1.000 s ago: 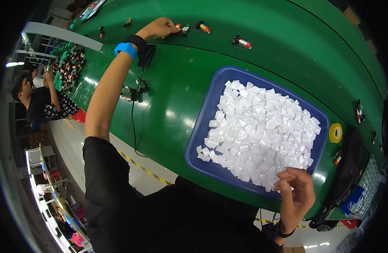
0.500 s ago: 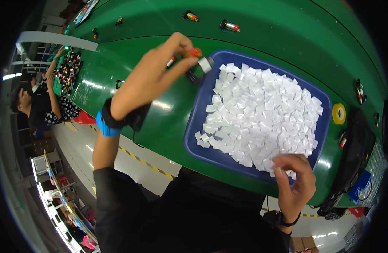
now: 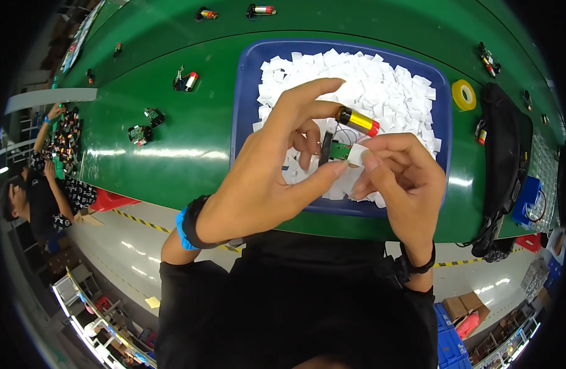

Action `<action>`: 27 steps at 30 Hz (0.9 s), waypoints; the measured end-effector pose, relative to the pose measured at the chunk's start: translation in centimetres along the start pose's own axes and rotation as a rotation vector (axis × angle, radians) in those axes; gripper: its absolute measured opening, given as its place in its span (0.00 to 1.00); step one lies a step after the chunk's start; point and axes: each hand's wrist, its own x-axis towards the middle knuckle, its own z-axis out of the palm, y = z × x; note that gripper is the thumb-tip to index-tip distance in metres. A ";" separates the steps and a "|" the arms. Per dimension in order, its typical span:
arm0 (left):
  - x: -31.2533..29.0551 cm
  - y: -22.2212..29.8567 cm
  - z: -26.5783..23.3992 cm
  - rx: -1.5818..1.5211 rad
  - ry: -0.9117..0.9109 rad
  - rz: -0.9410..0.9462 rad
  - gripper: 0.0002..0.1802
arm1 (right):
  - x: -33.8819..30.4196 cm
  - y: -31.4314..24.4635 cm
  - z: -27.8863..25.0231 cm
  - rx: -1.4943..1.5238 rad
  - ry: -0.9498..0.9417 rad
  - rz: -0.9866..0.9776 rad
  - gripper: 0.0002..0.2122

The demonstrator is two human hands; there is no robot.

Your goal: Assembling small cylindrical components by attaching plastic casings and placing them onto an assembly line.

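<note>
My left hand (image 3: 264, 169) pinches the small green circuit board (image 3: 340, 150) over the blue tray (image 3: 237, 123) on the green bench (image 3: 203, 181); the yellow-and-red cylindrical battery (image 3: 358, 120) sits just beyond it, thin wires between. My right hand (image 3: 411, 174) pinches the white square (image 3: 357, 154) at the board's right end; I cannot tell whether it sticks there. Best to steady the board by its edges, keep the wires slack and the square flat.

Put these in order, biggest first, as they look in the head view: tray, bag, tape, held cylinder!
1. Tray
2. Bag
3. Tape and held cylinder: too alike to rank
</note>
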 end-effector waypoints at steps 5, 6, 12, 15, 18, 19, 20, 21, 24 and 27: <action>-1.8 -1.1 1.1 0.093 0.092 -0.008 0.33 | -1.2 0.6 -0.3 0.116 0.057 -0.056 0.07; -2.2 -1.1 1.2 0.142 0.099 -0.047 0.32 | -1.4 0.7 -0.3 0.090 0.064 -0.079 0.07; -2.5 -0.3 0.8 -0.254 -0.026 -0.272 0.25 | -2.3 0.8 0.0 -0.185 0.092 -0.205 0.08; -1.4 -0.4 0.7 -0.367 -0.074 -0.324 0.20 | -2.2 1.7 -0.9 -0.293 0.062 -0.284 0.08; -0.5 -1.4 1.5 -0.205 -0.108 -0.231 0.14 | -1.4 2.4 -2.1 -0.510 0.057 -0.354 0.08; -0.2 -1.5 1.7 -0.206 -0.111 -0.233 0.14 | -1.2 2.6 -2.6 -0.618 0.053 -0.389 0.08; 0.1 -1.4 2.0 -0.176 -0.089 -0.238 0.14 | -1.1 2.7 -3.1 -0.618 0.054 -0.385 0.08; 0.4 -1.4 2.1 -0.146 -0.070 -0.243 0.14 | -1.0 2.6 -3.6 -0.587 0.095 -0.347 0.09; 1.4 -2.3 2.2 -0.076 -0.048 -0.202 0.14 | -0.3 2.5 -5.0 -0.524 0.177 -0.266 0.10; 2.2 -3.3 2.3 0.008 -0.036 -0.108 0.15 | 1.7 2.9 -6.3 -0.850 0.276 -0.155 0.12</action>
